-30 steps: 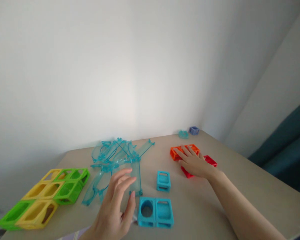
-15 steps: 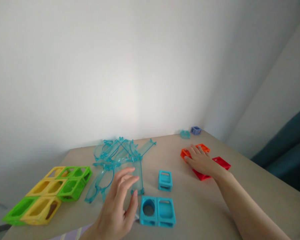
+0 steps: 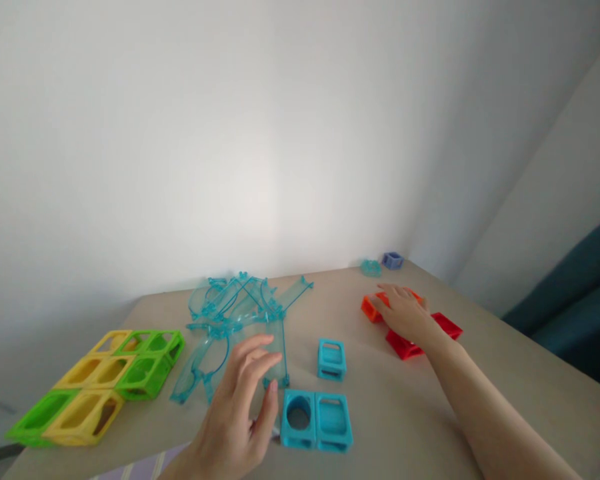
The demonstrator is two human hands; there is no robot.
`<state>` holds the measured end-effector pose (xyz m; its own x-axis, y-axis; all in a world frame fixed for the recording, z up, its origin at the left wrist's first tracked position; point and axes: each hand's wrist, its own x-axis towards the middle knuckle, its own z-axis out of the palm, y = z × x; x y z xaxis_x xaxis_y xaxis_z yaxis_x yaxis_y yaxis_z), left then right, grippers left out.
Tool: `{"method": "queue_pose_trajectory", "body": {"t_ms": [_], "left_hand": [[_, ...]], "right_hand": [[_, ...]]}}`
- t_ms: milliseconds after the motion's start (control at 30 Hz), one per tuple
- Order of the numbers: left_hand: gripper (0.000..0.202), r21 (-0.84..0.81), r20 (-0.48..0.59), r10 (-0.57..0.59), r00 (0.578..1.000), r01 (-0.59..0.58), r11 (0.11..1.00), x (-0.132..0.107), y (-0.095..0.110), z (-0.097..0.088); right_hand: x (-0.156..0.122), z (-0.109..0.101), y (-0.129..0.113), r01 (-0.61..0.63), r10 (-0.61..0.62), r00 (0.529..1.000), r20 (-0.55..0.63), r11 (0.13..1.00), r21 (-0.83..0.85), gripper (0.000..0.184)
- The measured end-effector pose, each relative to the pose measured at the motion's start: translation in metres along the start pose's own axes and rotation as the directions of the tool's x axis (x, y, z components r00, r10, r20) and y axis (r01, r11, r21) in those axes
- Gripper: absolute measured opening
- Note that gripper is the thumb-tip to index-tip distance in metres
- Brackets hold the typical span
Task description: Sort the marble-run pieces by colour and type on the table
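My left hand (image 3: 243, 407) hovers at the front with curled, parted fingers and nothing in them. Right beside its thumb stand two joined light-blue cube frames (image 3: 316, 445), the left one with a round hole; a single light-blue cube frame (image 3: 331, 361) sits behind them. On the right, my right hand (image 3: 405, 317) lies over orange cube frames (image 3: 371, 309), fingers spread and touching them; the palm hides part of these blocks. Red cube frames (image 3: 447, 325) lie under and beside its wrist.
Clear blue plastic track pieces (image 3: 230, 327) are heaped at the back middle. Joined yellow and green cube frames (image 3: 97, 371) cover the left side. Near the far corner are a small clear-blue piece (image 3: 371, 268) and a purple-blue cube (image 3: 393, 261). Walls close off the table's back.
My right hand has shifted slightly to the right across the orange cube frames, uncovering more of the left one. My left hand has stayed almost where it was.
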<state>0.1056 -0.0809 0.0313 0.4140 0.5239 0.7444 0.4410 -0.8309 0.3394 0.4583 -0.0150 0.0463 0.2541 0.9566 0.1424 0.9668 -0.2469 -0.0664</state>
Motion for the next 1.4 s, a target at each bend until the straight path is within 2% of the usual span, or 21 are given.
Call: {"method": "queue_pose_trajectory", "body": {"t_ms": [67,200,400,900,1100,1200,1267,1300,1333,1400], "left_hand": [[0.040,-0.006,0.004,0.002,1.000,-0.002,1.000,0.000,0.001,0.000],[0.039,-0.021,0.010,0.006,1.000,-0.006,1.000,0.000,0.001,0.000],[0.040,-0.035,0.024,-0.006,1.000,0.007,0.999,-0.001,0.000,0.001],[0.041,-0.016,0.027,0.001,1.000,0.000,1.000,0.000,0.001,0.000],[0.041,-0.013,0.031,0.008,0.999,-0.007,1.000,-0.001,0.001,0.000],[0.039,-0.030,0.062,0.008,0.998,-0.006,1.000,-0.002,0.001,-0.001],[0.037,-0.052,0.118,0.017,0.993,-0.011,0.999,-0.001,0.002,-0.003],[0.036,-0.061,0.159,0.024,0.987,-0.014,0.998,-0.001,0.003,-0.003],[0.036,-0.071,0.205,0.032,0.978,-0.018,0.997,0.001,0.004,-0.004],[0.041,-0.094,0.297,0.059,0.953,-0.032,0.995,0.004,0.006,-0.004]], "right_hand": [[0.002,0.001,0.005,-0.087,0.087,0.996,-0.020,0.996,-0.011,0.057],[0.002,0.008,0.009,-0.199,0.199,0.979,0.034,0.980,-0.014,0.061],[0.001,0.015,0.006,-0.237,0.238,0.970,0.056,0.971,-0.014,0.064],[0.001,0.017,0.006,-0.228,0.229,0.973,0.034,0.973,-0.025,0.061],[-0.002,0.018,0.004,-0.232,0.233,0.973,0.003,0.972,-0.018,0.057],[-0.003,0.011,-0.001,-0.254,0.254,0.965,-0.063,0.967,0.012,0.056],[-0.006,0.002,-0.009,-0.194,0.208,0.962,-0.174,0.976,0.095,0.053],[-0.008,-0.003,-0.015,-0.095,0.134,0.961,-0.240,0.981,0.167,0.051],[-0.012,-0.007,-0.021,0.049,0.031,0.952,-0.305,0.967,0.251,0.048],[-0.022,-0.013,-0.037,0.385,-0.247,0.902,-0.354,0.832,0.400,0.043]]}}
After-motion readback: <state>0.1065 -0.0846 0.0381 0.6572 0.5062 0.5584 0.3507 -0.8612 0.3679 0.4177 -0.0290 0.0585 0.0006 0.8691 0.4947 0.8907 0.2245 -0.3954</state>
